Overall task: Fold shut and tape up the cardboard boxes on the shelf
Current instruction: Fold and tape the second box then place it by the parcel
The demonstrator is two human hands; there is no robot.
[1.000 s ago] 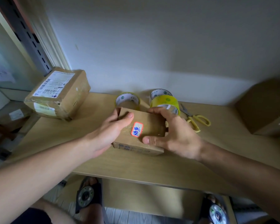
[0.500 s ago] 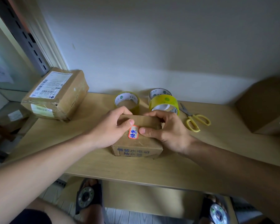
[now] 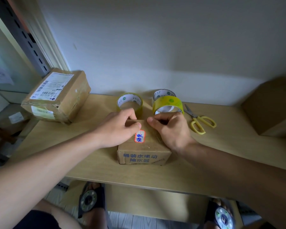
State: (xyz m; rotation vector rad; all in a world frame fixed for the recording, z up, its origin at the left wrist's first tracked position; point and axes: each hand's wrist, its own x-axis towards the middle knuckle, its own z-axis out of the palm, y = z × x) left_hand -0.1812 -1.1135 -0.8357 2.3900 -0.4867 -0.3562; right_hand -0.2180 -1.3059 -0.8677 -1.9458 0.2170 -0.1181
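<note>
My left hand (image 3: pixel 120 128) and right hand (image 3: pixel 168 128) gripped the small box's (image 3: pixel 144 151) far edge, pressing flaps shut, tape rolls (image 3: pixel 130 101) just behind for sealing.

yellow scissors (image 3: pixel 201 122), brown box (image 3: pixel 144 151), red-edged sticker (image 3: pixel 139 136)

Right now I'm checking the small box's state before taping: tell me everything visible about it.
The small box is brown cardboard, flaps folded down, flat on the shelf near its front edge. Blue printed characters mark its front; a red-edged sticker sits on top. The left hand and right hand grip its far edge.
</note>
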